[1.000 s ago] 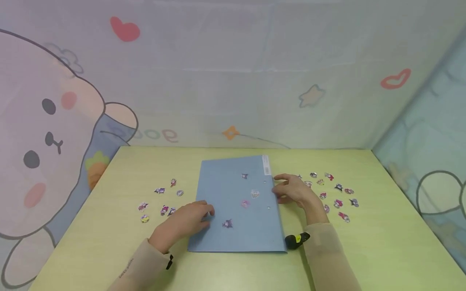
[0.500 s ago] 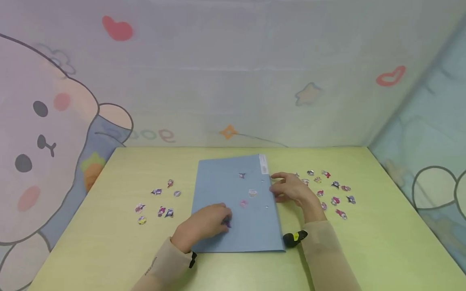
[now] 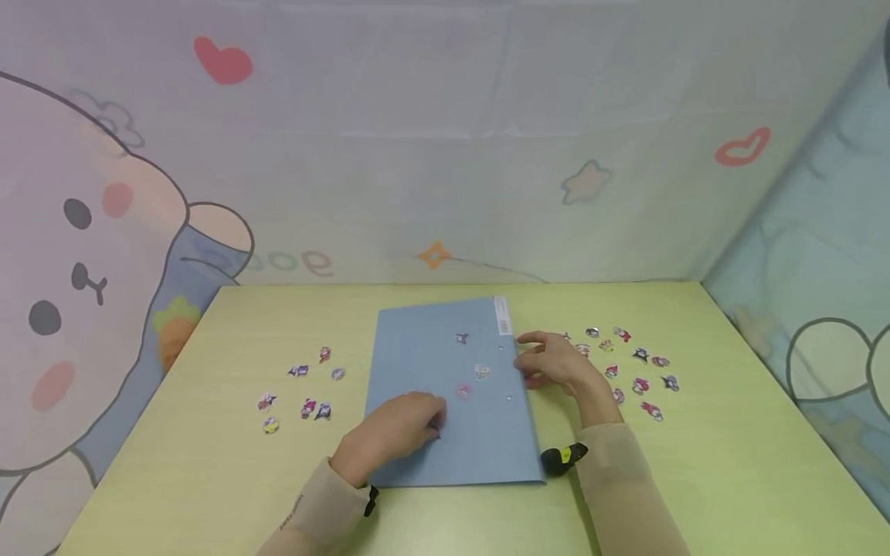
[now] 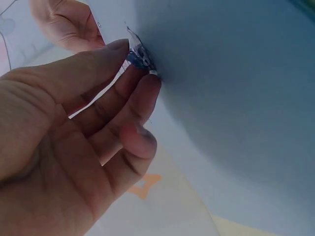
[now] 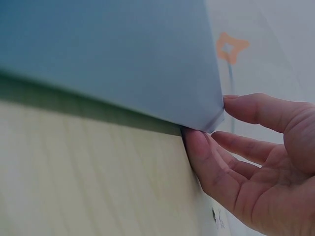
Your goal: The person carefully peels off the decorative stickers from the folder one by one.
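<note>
A blue folder [image 3: 445,340] lies on the table, with several small cartoon stickers on its cover. Over its lower left part, my left hand [image 3: 396,428] pinches a dark cartoon sticker [image 4: 141,56] between thumb and fingertips, close against the cover. The head view mostly hides that sticker behind the fingers. At the folder's right edge, my right hand [image 3: 559,364] holds the spine; the right wrist view has its thumb and forefinger on either side of the edge. A pink sticker [image 3: 464,391] and a pale one [image 3: 482,371] show on the cover.
Several loose stickers are scattered on the table [image 3: 208,479] left of the folder, among them a yellow one [image 3: 271,425]. More stickers, such as a red one [image 3: 651,411], lie beyond the right hand. A printed cloth [image 3: 417,154] hangs behind the table.
My left hand has moved right from the folder's left edge to the dark sticker, and its fingers have closed on it. My right hand stays at the right edge.
</note>
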The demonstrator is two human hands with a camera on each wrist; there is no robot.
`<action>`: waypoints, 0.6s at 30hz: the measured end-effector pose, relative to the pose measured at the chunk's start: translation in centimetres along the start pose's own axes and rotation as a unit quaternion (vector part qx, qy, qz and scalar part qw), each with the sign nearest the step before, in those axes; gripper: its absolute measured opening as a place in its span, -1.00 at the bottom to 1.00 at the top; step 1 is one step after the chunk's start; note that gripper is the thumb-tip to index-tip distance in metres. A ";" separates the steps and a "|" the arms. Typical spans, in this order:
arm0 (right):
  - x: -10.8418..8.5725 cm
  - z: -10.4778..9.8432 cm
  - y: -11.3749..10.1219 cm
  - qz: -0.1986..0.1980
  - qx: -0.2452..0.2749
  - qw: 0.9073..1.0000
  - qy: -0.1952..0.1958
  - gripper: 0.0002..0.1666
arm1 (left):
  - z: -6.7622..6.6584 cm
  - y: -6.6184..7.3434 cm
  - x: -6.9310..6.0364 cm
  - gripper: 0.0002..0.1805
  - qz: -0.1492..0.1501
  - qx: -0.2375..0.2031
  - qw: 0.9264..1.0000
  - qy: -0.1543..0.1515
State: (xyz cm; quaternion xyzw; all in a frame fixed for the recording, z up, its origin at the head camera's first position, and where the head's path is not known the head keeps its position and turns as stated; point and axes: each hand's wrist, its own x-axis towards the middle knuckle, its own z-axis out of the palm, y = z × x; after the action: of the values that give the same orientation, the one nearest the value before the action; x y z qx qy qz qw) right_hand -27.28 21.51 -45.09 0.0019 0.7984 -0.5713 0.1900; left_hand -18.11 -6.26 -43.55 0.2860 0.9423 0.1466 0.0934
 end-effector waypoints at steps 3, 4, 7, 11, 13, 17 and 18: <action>0.1 0.0 0.1 -0.001 0.000 1.000 0.000 -0.28 | 0.1 0.1 0.0 -0.91 -0.004 0.003 1.000 0.003; 0.1 0.0 0.1 -0.001 -0.002 1.000 0.000 -0.29 | 0.1 0.1 0.0 -0.91 -0.006 0.005 1.000 0.005; 0.2 0.1 0.1 -0.001 -0.001 1.000 0.001 -0.29 | 0.1 0.1 0.1 -0.93 -0.008 0.014 1.000 0.009; 0.2 0.1 0.1 0.001 0.001 1.000 -0.001 -0.29 | 0.1 0.0 0.0 -0.97 -0.008 0.019 1.000 0.012; 0.2 0.2 0.1 0.002 0.002 1.000 -0.002 -0.30 | 0.1 0.0 -0.1 -0.94 -0.006 0.021 1.000 0.015; 0.2 0.2 -0.1 0.003 0.004 1.000 0.000 -0.30 | 0.1 -0.1 -0.3 -0.89 -0.004 0.018 0.999 0.026; 0.2 0.2 -0.1 0.003 0.001 1.000 0.000 -0.30 | 0.0 -0.1 -0.3 -0.89 -0.003 0.018 0.999 0.028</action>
State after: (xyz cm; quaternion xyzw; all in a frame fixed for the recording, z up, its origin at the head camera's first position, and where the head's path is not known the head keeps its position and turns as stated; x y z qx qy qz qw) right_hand -27.45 21.23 -45.12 0.0047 0.7979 -0.5716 0.1913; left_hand -17.91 -6.48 -43.59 0.2804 0.9479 0.1377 0.0621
